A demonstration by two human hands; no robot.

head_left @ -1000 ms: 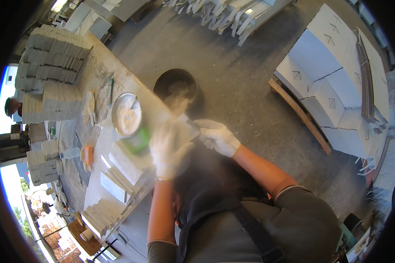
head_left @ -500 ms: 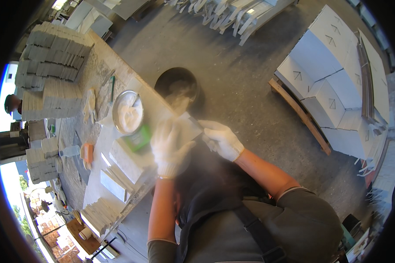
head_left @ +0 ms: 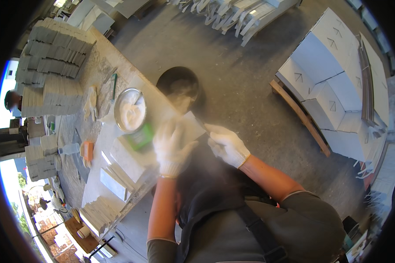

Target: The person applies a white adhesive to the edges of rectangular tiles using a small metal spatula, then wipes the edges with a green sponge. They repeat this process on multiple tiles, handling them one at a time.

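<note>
My right hand (head_left: 228, 144), in a white knit glove, is closed on the right edge of a pale flat slab (head_left: 191, 127). On the slab's left side is my left hand (head_left: 171, 147), also gloved and smeared by motion. Its fingers point away from me, and whether they grip anything cannot be made out. Just left of the hands, on the worktable (head_left: 107, 149), a round metal-rimmed bowl (head_left: 131, 111) holds white material. Beside it lies a bright green block-like thing (head_left: 141, 136). Whitish haze hangs around both hands.
A dark round tub (head_left: 175, 81) stands beyond the slab, off the table edge. Stacks of grey slabs (head_left: 59, 48), a loose glove (head_left: 91, 104), an orange block (head_left: 87, 150) and thin strips (head_left: 113, 183) lie on the table. Large white boxes (head_left: 327, 87) sit on a pallet at right.
My right hand and the slab appear slightly further right and lower. The left hand stays blurred at nearly the same place, shifted a little right.
</note>
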